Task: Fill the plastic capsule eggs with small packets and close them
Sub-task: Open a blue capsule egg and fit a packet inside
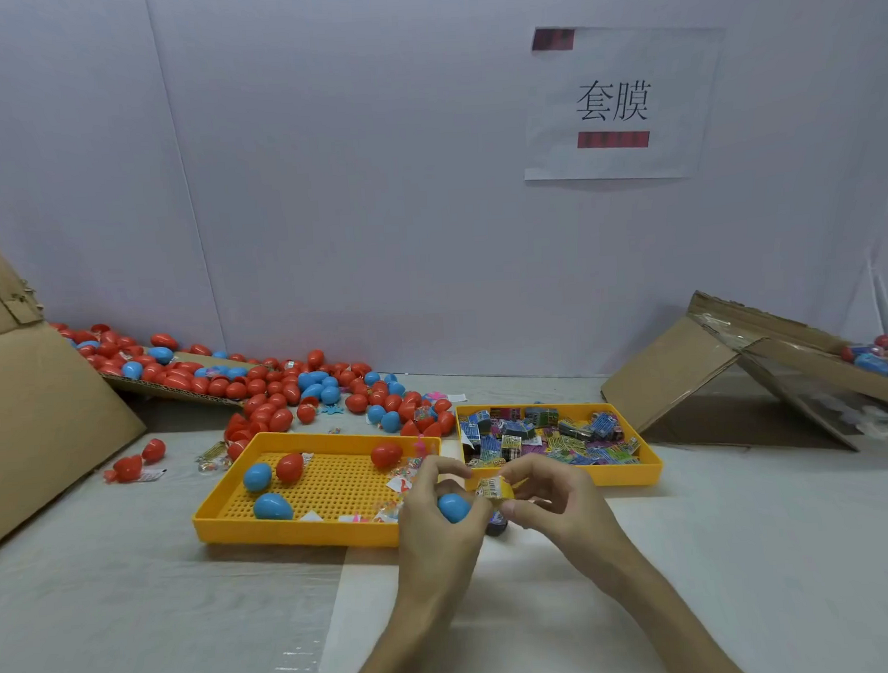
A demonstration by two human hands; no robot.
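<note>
Grips a blue capsule egg (453,507) in the curled left hand (434,524); pinches a yellow packet (492,488) just beside it in the right hand (556,505), by the perforated yellow tray (287,533).

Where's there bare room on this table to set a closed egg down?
Bare table lies before the left tray, left of your left hand, and right of the packet tray toward the tilted box. The left tray's middle is open too. Behind it, the egg pile crowds.
</note>
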